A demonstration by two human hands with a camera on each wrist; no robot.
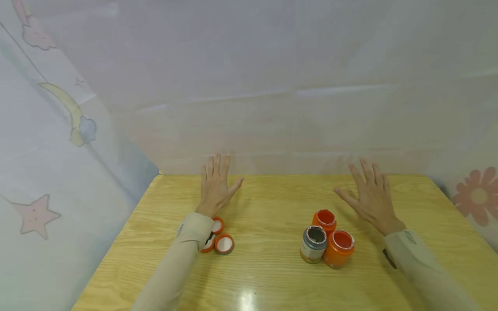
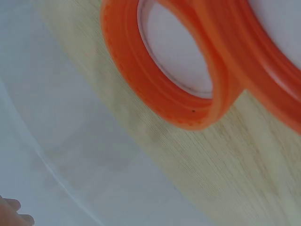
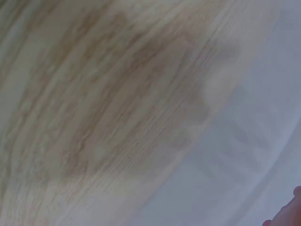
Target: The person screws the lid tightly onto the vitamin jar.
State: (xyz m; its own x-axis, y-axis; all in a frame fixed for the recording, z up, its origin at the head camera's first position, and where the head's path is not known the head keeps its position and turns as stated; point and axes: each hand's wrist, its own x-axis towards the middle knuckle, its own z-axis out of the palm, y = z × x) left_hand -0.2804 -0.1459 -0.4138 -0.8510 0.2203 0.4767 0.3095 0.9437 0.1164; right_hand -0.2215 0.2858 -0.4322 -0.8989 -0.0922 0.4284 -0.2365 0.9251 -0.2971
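My left hand (image 1: 215, 190) is held palm down over the far left of the table, fingers spread and straight, holding nothing. Several orange lids (image 1: 224, 244) lie with their white inner sides up near its wrist, partly hidden by the sleeve; in the left wrist view a lid (image 2: 164, 113) shows close up. On the right, my right hand (image 1: 371, 201) is likewise spread and bare of any object. Left of its wrist stand three uncapped jars touching in a cluster: a grey jar (image 1: 312, 252) with a pale label, an orange jar (image 1: 339, 255) and another orange jar (image 1: 320, 221) behind.
The wooden table (image 1: 268, 276) ends at a pale hanging sheet (image 1: 268, 129) along its far edge. Printed sheets with a moon, a star and a flower (image 1: 479, 196) cover the sides. A dark band (image 1: 389, 258) shows at the right wrist.
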